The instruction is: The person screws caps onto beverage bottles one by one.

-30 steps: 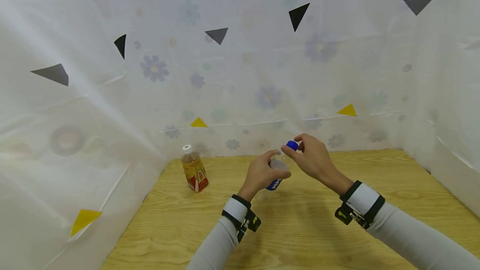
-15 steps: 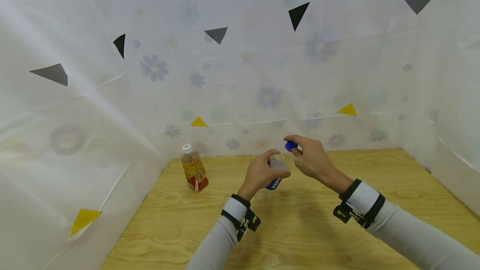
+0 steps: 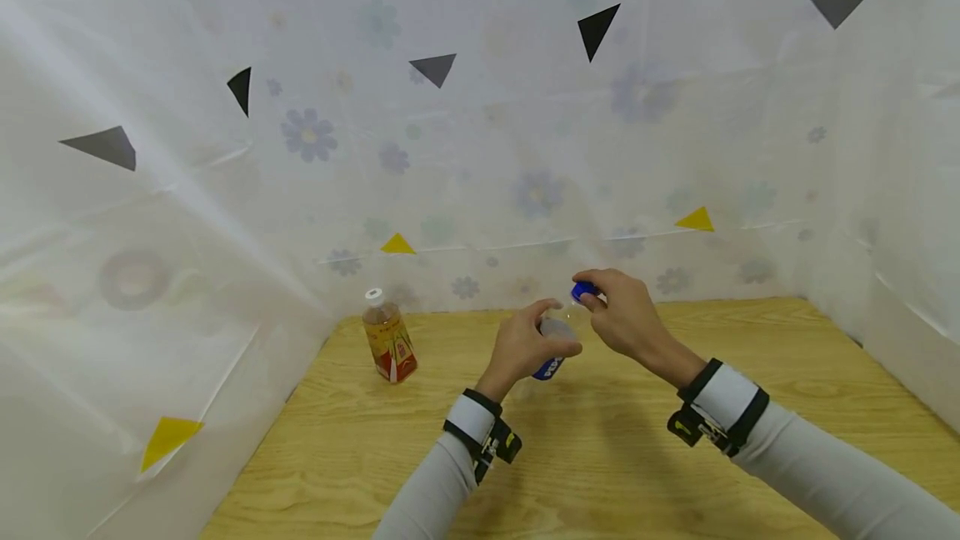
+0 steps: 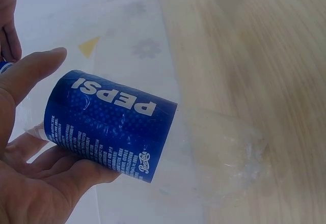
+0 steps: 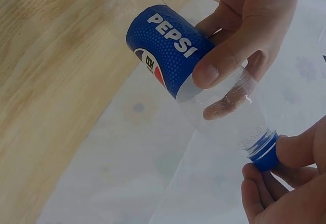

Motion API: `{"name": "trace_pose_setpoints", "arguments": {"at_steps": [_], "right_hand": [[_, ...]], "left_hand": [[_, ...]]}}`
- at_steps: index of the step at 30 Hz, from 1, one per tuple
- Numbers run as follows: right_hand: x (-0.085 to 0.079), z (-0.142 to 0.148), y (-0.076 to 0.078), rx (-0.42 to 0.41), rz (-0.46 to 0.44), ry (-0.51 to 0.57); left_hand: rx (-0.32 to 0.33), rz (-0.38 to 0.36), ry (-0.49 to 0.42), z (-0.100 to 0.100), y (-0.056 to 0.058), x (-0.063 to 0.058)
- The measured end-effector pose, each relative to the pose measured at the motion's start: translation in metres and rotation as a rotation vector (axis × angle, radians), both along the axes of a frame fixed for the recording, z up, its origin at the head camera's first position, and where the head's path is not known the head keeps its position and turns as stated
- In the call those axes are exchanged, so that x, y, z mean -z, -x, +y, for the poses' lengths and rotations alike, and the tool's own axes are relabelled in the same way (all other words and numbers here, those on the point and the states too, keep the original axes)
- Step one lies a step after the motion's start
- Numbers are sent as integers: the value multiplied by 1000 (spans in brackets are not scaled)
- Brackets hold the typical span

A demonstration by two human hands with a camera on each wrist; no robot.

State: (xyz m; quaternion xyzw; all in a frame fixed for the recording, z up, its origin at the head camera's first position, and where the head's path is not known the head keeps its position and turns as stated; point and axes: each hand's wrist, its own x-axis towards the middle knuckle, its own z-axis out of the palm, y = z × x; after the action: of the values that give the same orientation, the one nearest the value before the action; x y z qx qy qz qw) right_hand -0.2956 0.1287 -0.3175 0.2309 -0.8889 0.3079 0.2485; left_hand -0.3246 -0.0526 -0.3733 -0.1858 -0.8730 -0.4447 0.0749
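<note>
A clear plastic Pepsi bottle [image 5: 175, 48] with a blue label is tilted in the right wrist view, its neck pointing away from the tabletop. My left hand [image 3: 525, 346] grips it around the upper body, the thumb across the label's edge. At the bottle's mouth sits a blue cap [image 5: 266, 155], pinched between the thumb and fingers of my right hand [image 3: 626, 315]. In the left wrist view, the label [image 4: 109, 124] shows fully and the clear base [image 4: 229, 155] hangs over the table. No liquid is visible inside.
A drink bottle [image 3: 390, 344] with a white cap and a yellow-red label stands on the wooden table [image 3: 360, 457], left of my hands. A whitish plastic sheet [image 3: 487, 157] with flowers and triangles walls in the back and sides.
My right hand's thumb and fingers have shifted round the blue cap, the thumb moving from its left side to underneath. My left hand and the bottle have stayed nearly still.
</note>
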Motion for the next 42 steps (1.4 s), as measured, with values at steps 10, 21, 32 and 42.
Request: {"name": "trace_pose_setpoints", "arguments": {"at_steps": [10, 21, 32, 42], "right_hand": [[4, 1, 5, 15, 20, 51], [6, 0, 6, 38, 52, 83], [7, 0, 6, 25, 26, 88], [4, 1, 4, -6, -38, 49]], "left_hand": [[-6, 1, 16, 0, 0, 0], [2, 19, 17, 0, -2, -1], [4, 18, 11, -1, -1, 1], [-5, 20, 29, 0, 0, 2]]}}
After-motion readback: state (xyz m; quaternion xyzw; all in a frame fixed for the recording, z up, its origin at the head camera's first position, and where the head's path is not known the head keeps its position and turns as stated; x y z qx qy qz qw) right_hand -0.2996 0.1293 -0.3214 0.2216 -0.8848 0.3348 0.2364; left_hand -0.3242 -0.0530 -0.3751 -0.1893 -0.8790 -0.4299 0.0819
